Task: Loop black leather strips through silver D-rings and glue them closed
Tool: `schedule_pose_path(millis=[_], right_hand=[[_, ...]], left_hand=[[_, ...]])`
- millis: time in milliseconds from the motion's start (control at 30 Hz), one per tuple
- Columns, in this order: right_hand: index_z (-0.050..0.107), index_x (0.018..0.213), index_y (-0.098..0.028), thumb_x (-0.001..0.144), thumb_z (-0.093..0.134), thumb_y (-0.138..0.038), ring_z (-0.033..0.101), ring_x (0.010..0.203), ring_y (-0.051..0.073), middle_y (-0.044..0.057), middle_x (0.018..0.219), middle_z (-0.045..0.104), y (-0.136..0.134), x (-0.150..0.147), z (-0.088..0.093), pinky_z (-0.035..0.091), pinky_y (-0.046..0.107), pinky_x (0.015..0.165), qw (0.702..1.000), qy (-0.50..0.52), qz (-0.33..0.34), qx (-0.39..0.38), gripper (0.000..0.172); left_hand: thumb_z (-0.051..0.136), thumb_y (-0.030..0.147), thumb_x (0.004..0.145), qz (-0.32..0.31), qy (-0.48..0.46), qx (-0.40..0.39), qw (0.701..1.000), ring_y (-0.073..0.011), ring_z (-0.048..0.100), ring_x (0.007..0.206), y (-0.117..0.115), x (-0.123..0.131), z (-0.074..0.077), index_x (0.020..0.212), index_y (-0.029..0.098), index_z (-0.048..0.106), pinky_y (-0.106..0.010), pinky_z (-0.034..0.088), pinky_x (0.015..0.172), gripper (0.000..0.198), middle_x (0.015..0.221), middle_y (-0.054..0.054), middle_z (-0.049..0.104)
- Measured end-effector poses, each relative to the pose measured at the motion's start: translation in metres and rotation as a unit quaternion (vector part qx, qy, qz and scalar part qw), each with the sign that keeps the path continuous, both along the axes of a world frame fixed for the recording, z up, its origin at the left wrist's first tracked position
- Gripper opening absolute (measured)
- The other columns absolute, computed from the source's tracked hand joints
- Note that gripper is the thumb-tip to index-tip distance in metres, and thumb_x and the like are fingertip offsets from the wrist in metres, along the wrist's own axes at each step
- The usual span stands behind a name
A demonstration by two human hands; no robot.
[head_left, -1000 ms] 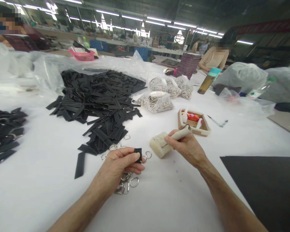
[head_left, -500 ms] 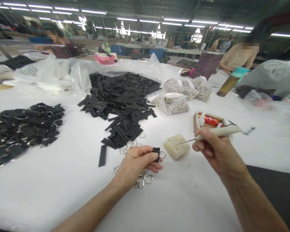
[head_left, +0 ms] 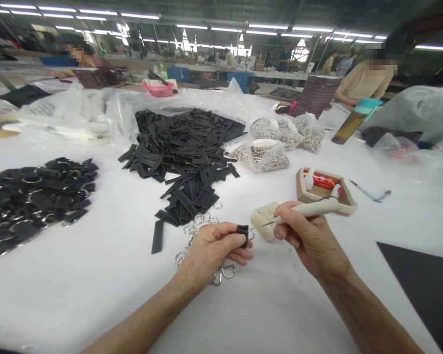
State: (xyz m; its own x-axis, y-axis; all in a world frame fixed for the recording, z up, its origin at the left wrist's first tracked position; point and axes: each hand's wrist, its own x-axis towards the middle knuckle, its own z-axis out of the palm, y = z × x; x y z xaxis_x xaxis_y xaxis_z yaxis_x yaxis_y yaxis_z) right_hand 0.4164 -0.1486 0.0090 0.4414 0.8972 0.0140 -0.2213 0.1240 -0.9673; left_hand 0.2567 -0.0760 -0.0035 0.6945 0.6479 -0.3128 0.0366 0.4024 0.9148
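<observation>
My left hand (head_left: 210,248) pinches a small folded black strap piece (head_left: 242,233) between thumb and fingers, just above loose metal D-rings (head_left: 221,273) on the white table (head_left: 96,285). My right hand (head_left: 310,238) grips a cream-handled needle tool (head_left: 313,209); its thin metal tip touches the black piece. A cream wax-like block (head_left: 263,219) lies just behind the tool's tip. A big heap of flat black straps (head_left: 186,147) lies beyond my hands.
A pile of finished black loops with rings (head_left: 33,196) sits at the left. Bags of metal rings (head_left: 276,142) and a small wooden tray (head_left: 323,189) stand at the back right. A dark sheet (head_left: 428,285) lies at the right. Other people sit at the far tables.
My right hand drew the needle tool out of the cream block and brought its tip left onto the black piece. The view swung right earlier, then held.
</observation>
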Motion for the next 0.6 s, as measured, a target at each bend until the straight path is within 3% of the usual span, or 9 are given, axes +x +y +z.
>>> schedule_pose_path(millis=[600], right_hand=[[0.055, 0.067, -0.016, 0.076, 0.064, -0.037, 0.031, 0.042, 0.006, -0.003, 0.048, 0.047, 0.0015, -0.0024, -0.0055, 0.018, 0.019, 0.037, 0.999, -0.032, 0.024, -0.026, 0.025]], left_hand=[[0.061, 0.022, 0.074, -0.018, 0.013, 0.001, 1.0, -0.0126, 0.063, 0.056, -0.0029, 0.0005, 0.0044, 0.074, 0.01, 0.066, -0.021, 0.051, 0.056, 0.013, 0.07, -0.006, 0.068]])
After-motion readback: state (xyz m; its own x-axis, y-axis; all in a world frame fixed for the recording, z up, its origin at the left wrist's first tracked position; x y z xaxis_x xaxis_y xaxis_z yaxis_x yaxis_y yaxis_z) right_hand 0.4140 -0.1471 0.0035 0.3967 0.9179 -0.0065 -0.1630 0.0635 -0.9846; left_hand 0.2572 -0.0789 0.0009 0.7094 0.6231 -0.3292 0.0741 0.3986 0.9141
